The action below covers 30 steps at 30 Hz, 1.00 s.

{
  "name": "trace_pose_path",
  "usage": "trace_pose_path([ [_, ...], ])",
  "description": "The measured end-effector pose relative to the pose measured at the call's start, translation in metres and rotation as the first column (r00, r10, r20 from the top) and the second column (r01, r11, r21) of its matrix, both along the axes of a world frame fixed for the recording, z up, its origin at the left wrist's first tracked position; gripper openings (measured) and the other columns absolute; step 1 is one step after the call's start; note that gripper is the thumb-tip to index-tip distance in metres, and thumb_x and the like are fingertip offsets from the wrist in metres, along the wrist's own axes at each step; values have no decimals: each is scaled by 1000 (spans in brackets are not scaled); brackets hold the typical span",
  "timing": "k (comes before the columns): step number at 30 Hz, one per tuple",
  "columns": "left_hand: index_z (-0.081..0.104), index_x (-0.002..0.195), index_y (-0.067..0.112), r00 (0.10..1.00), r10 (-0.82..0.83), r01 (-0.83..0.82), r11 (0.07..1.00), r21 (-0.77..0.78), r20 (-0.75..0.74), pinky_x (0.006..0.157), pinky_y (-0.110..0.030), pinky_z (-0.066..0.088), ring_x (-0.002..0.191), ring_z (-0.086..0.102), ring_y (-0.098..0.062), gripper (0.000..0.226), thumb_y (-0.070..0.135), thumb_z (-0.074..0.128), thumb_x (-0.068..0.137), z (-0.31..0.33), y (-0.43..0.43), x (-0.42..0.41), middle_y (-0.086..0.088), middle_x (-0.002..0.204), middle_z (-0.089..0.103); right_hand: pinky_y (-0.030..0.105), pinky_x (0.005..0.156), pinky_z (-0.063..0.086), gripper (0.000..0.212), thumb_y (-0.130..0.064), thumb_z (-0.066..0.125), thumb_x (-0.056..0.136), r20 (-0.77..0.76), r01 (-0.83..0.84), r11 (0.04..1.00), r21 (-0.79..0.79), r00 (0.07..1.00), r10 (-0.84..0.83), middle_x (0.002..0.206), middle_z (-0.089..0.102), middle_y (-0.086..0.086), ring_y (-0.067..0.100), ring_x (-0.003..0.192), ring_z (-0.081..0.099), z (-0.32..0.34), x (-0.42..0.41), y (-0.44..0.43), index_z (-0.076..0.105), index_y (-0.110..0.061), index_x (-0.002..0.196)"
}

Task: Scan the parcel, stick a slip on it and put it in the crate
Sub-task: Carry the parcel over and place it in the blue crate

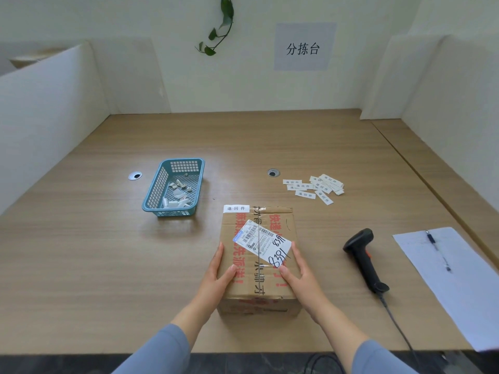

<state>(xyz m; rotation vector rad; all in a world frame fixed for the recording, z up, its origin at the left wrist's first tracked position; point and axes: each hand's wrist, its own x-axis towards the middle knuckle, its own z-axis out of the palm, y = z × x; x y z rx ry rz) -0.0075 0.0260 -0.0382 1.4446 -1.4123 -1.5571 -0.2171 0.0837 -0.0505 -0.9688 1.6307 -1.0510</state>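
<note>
Left hand [219, 276], right hand [299, 273] clasp parcel [259, 265] sides; fingertips hidden; crate unseen.

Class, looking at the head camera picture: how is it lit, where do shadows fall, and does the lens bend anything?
Head view: soft, even light; a faint shadow lies beside the blue basket and the parcel; the wide-angle lens bows the table edges and partitions; the parcel's label stays sharp, with no glare.

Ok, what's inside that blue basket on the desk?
The blue basket holds a loose heap of small white paper scraps, mostly toward its near end. The mesh floor shows elsewhere; anything beneath the scraps is hidden.
</note>
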Motion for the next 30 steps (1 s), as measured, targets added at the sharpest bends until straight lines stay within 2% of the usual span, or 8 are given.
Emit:
trace_pose_path([
  [4, 22, 153, 37, 1000, 11, -11, 1000, 6, -3, 105, -22, 37, 126, 42, -5, 70, 17, 58, 96, -1, 0, 0, 7, 157, 32, 36, 119, 24, 72, -23, 61, 93, 31, 15, 1000, -4, 999, -14, 148, 29, -20, 5, 139, 29, 0, 1, 1, 20, -41, 149],
  [9, 22, 154, 35, 1000, 11, -11, 1000, -11, 18, 112, -27, 36, 128, 41, -6, 73, 17, 61, 95, 0, -1, -2, 7, 158, 31, 22, 112, 23, 71, -18, 61, 93, 29, 32, 999, -31, 999, -31, 144, 30, -21, -1, 134, 27, 3, 3, 1, 22, -34, 151],
  [13, 21, 155, 33, 1000, 9, -8, 1000, -23, 27, 108, -23, 35, 128, 40, -4, 74, 16, 60, 95, 3, 1, -2, 7, 158, 31, 22, 112, 22, 71, -17, 61, 93, 27, 29, 999, -34, 999, -28, 145, 30, -20, -2, 134, 26, 3, 3, -1, 22, -33, 151],
  [18, 21, 155, 33, 999, 26, -22, 995, -92, 42, 110, -22, 33, 131, 39, -3, 73, 16, 60, 95, 13, -5, -3, 7, 158, 30, 18, 108, 23, 70, -16, 60, 94, 2, 25, 996, -90, 1000, -25, 149, 32, -15, -2, 135, 27, 15, 2, -9, 22, -34, 150],
  [22, 21, 154, 37, 999, 30, -25, 990, -140, 30, 108, -24, 38, 130, 44, -7, 73, 18, 60, 95, 30, -16, -6, 7, 155, 36, 26, 114, 29, 72, -21, 61, 93, 2, 20, 990, -142, 1000, -20, 152, 32, -15, 9, 140, 34, 31, -1, -19, 20, -48, 145],
  [24, 21, 153, 37, 999, 37, -33, 985, -172, 18, 103, -22, 40, 127, 47, -6, 73, 18, 60, 95, 40, -23, -8, 7, 152, 40, 24, 112, 29, 71, -20, 60, 94, -14, 18, 985, -173, 1000, -21, 153, 32, -15, 8, 141, 32, 42, -3, -25, 19, -47, 146],
  [26, 21, 153, 38, 999, 38, -37, 981, -191, 4, 99, -19, 41, 124, 48, -5, 72, 18, 60, 96, 51, -28, -11, 9, 147, 42, 29, 115, 29, 71, -21, 60, 94, -42, 22, 977, -211, 999, -31, 153, 33, -15, 7, 141, 32, 52, -6, -31, 19, -51, 143],
  [30, 20, 153, 37, 999, 35, -43, 964, -262, -37, 104, -22, 39, 130, 43, -5, 72, 17, 59, 96, 75, -39, -14, 13, 151, 35, 40, 117, 31, 70, -29, 62, 91, -75, 21, 962, -271, 996, -43, 153, 33, -18, 7, 141, 34, 76, -9, -43, 20, -67, 132],
])
